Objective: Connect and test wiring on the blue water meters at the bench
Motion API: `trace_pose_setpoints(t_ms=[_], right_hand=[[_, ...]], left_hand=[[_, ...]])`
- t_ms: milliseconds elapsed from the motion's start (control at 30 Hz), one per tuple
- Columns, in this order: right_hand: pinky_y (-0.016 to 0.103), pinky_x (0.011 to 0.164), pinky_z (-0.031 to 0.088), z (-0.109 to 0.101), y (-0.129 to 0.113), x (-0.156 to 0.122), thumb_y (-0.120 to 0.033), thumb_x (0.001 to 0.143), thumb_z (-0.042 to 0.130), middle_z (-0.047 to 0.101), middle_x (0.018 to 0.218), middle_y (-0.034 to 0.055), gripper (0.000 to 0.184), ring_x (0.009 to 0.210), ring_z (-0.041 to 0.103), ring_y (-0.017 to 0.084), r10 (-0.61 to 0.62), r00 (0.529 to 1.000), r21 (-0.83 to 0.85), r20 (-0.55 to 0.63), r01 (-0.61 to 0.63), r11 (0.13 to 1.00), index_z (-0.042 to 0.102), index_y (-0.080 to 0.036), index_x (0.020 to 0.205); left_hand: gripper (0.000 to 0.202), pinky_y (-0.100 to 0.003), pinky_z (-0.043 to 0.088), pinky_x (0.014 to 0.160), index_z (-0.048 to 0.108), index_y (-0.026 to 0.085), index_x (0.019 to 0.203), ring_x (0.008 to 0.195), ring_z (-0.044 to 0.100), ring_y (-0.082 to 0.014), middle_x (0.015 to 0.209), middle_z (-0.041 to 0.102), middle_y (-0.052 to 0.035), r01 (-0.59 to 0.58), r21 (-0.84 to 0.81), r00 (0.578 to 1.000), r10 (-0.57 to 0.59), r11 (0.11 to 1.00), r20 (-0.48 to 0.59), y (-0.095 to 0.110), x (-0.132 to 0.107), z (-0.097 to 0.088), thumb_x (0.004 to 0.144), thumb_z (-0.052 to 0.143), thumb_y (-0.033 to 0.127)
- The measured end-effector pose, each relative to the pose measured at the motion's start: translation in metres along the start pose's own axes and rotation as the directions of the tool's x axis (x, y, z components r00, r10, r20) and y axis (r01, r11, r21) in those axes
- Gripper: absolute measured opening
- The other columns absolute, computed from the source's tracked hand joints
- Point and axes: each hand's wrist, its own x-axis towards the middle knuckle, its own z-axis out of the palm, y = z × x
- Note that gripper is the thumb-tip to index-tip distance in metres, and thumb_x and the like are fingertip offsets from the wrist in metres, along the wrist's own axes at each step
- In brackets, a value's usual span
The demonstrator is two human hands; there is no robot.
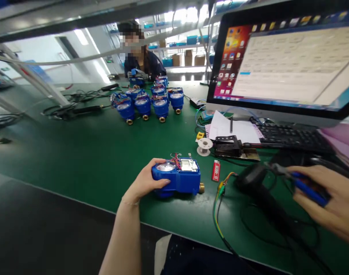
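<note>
My left hand [147, 179] is wrapped round the left end of a blue water meter [186, 182] resting on the green table. The meter has a clear round dial, an exposed white board with thin coloured wires on top, and a brass threaded end on its right. At the right, my right hand [326, 194] grips blue-handled pliers [310, 188], slightly blurred, with the metal jaws pointing left. Just left of the pliers lies a black handheld scanner [260, 191]. Between meter and scanner are a red-and-white small box [216, 170] and clip leads [221, 188].
Several blue meters [160, 107] stand grouped at the back, before a co-worker [144, 63] holding another. A monitor [286, 65] and keyboard [294, 135] occupy the right. A wire spool [204, 146] and papers [234, 130] lie nearer. Black cables [77, 109] spread at the left.
</note>
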Motion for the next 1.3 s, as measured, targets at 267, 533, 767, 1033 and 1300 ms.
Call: trace_pose_setpoints(t_ms=[267,533,767,1033,1300], right_hand=[[0.035,0.068,0.045,0.012,-0.093,0.080,-0.024,0.076,0.054,0.059,0.091,0.0090,0.027,0.078,0.055,0.023,-0.394,0.919,-0.093,0.006,0.393,0.915,0.060,-0.015,0.101],[0.034,0.069,0.039,0.019,-0.113,0.105,-0.029,0.075,0.058,0.059,0.085,0.0091,0.034,0.078,0.054,0.024,-0.450,0.880,-0.187,0.152,0.473,0.861,0.060,-0.014,0.105],[0.035,0.070,0.040,0.021,-0.115,0.109,-0.026,0.070,0.059,0.059,0.086,0.0091,0.036,0.079,0.054,0.025,-0.445,0.868,-0.169,0.222,0.484,0.859,0.060,-0.014,0.105],[0.036,0.069,0.043,0.022,-0.114,0.108,-0.027,0.069,0.061,0.060,0.087,0.0086,0.034,0.080,0.056,0.026,-0.437,0.861,-0.146,0.261,0.483,0.864,0.061,-0.015,0.101],[0.036,0.067,0.046,0.024,-0.110,0.113,-0.031,0.067,0.064,0.061,0.089,0.0086,0.034,0.077,0.058,0.025,-0.447,0.842,-0.118,0.303,0.499,0.859,0.063,-0.017,0.098]], left_hand=[[0.061,-0.037,0.045,0.085,0.049,0.022,0.110,0.098,0.055,-0.0246,0.111,0.057,-0.0057,0.008,-0.057,1.000,-0.007,0.998,0.027,-0.001,0.007,-0.003,0.058,0.077,0.039],[0.059,-0.039,0.046,0.083,0.050,0.023,0.110,0.096,0.056,-0.0242,0.110,0.056,-0.0056,0.006,-0.040,1.000,-0.005,0.999,0.024,0.001,0.005,-0.005,0.059,0.076,0.040],[0.059,-0.039,0.046,0.084,0.050,0.024,0.110,0.098,0.056,-0.0242,0.111,0.056,-0.0045,-0.020,-0.008,1.000,0.020,1.000,0.019,0.001,0.004,-0.004,0.060,0.077,0.039],[0.057,-0.036,0.045,0.083,0.050,0.025,0.110,0.096,0.055,-0.0224,0.111,0.056,-0.0029,-0.034,0.014,0.999,0.034,0.999,0.007,-0.001,0.003,-0.003,0.060,0.077,0.036],[0.059,-0.037,0.046,0.084,0.051,0.025,0.110,0.096,0.055,-0.0228,0.111,0.055,-0.0037,-0.048,0.020,0.999,0.048,0.999,0.002,-0.001,0.003,-0.004,0.060,0.078,0.039]])
